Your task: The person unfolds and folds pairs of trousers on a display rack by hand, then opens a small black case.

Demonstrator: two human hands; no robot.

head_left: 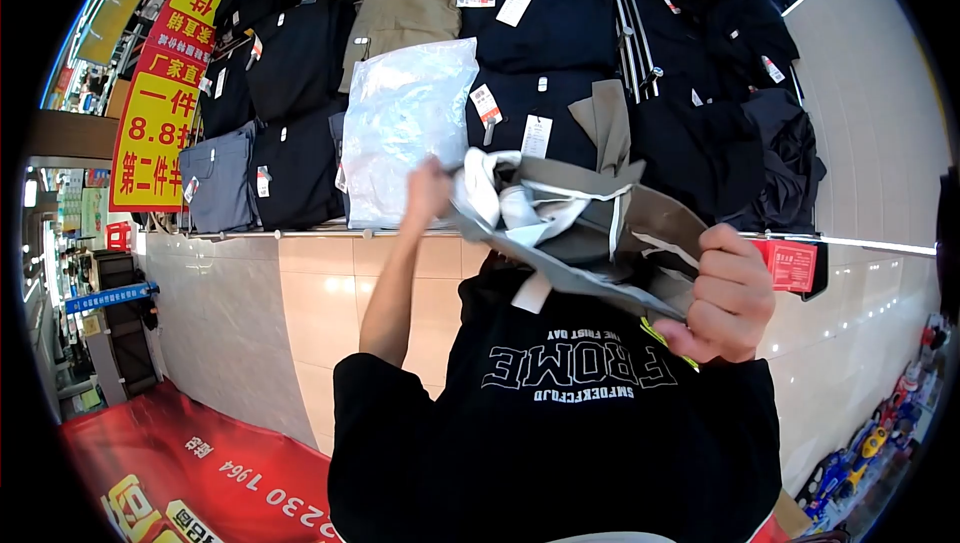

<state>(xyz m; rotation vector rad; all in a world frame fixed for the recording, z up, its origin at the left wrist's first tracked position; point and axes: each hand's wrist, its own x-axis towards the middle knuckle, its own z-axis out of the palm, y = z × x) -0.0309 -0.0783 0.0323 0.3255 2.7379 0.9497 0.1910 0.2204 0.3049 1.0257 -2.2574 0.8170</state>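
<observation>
The right hand [728, 293] is closed on the edge of an olive-grey cloth garment with a white lining [672, 218], its fingers wrapped over one end of the open band. The garment spans the space between the two hands, its opening gaping into a loop, in front of a black short-sleeved T-shirt with outlined lettering [580, 423]. The left hand [430, 190] is at the opposite end, but motion blur there is heavy, so I can't tell whether its fingers are clamped on the cloth or only beside it. Just beyond the left hand lies a crinkled clear plastic bag [410, 103], over dark folded garments [300, 168]; a hurried sweep could drag that slippery bag along or knock the pile askew. If the left hand has little or no grip, its end of the garment could sag or twist, and the loose lining could bunch inside. Beyond the garment, a white paper tag [537, 133] could snag on a passing fold. The garment's lower part is hard to follow, the right palm is hidden, and a yellow-green strip [655, 331] beside the right thumb shows too little to identify.
</observation>
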